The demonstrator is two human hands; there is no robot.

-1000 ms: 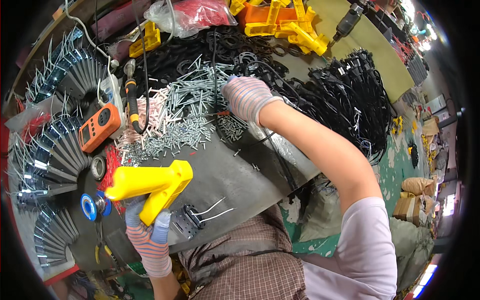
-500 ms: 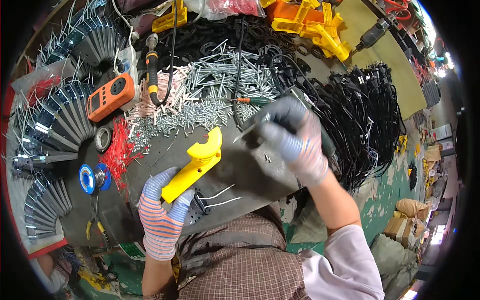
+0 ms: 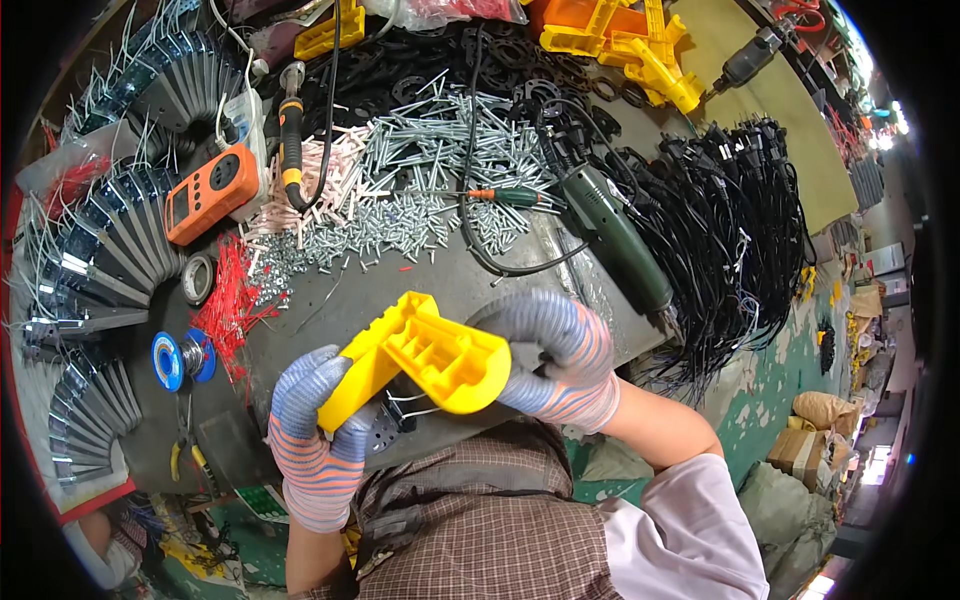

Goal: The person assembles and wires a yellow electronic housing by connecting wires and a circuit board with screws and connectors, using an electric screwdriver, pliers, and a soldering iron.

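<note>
My left hand (image 3: 322, 430), in a striped knit glove, grips the narrow end of a yellow plastic housing (image 3: 450, 360) shaped like a tool handle. The housing is tilted so that its ribbed, hollow inside shows at the wide end. My right hand (image 3: 560, 360), gloved too, is curled round that wide end; its fingertips are partly hidden behind the plastic. Anything small between those fingers cannot be made out. Beneath the housing, a black part (image 3: 390, 420) with white wires lies by the table's near edge.
Beyond my hands lie heaps of screws (image 3: 430, 150) and pale pink sleeves (image 3: 315, 180). A green electric screwdriver (image 3: 615, 235) rests beside bundled black power cords (image 3: 725, 220). To the left are a solder spool (image 3: 183, 360), an orange meter (image 3: 211, 194), red wires (image 3: 228, 310) and pliers (image 3: 190, 450).
My right hand came down from above the table to the housing; a thin silver piece showed in its fingers before. The housing turned, bringing its ribbed inside into view.
</note>
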